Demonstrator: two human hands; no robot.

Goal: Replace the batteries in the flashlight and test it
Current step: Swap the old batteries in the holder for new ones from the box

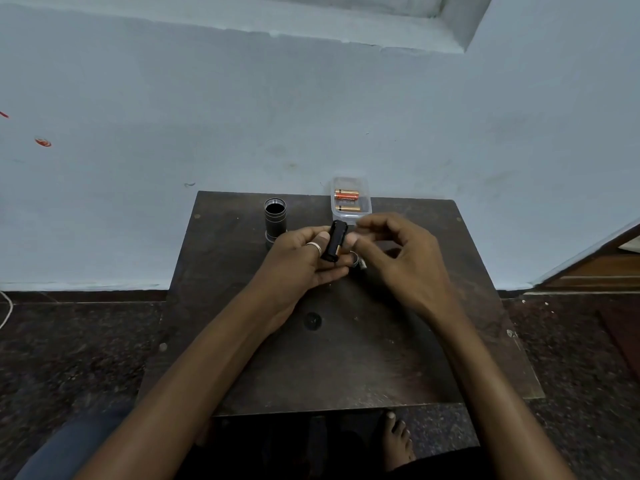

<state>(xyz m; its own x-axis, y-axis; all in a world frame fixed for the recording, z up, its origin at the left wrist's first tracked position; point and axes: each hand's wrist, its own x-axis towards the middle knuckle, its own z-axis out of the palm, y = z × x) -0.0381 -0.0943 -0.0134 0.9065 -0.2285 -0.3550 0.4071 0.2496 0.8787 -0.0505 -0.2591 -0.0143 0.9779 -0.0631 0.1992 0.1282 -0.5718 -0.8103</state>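
No text can be read anywhere in this view. The copper-and-black batteries [346,195] lying in the small clear box [350,199] at the far edge of the counter [346,358] carry a dark band of print along their sides, but the letters are too small and blurred to make out. The black battery holder [335,240] shows no legible marking either.

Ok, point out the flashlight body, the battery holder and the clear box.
flashlight body [275,220], head view, ribbed side wall.
battery holder [335,241], head view, black side.
clear box [365,202], head view, right wall.
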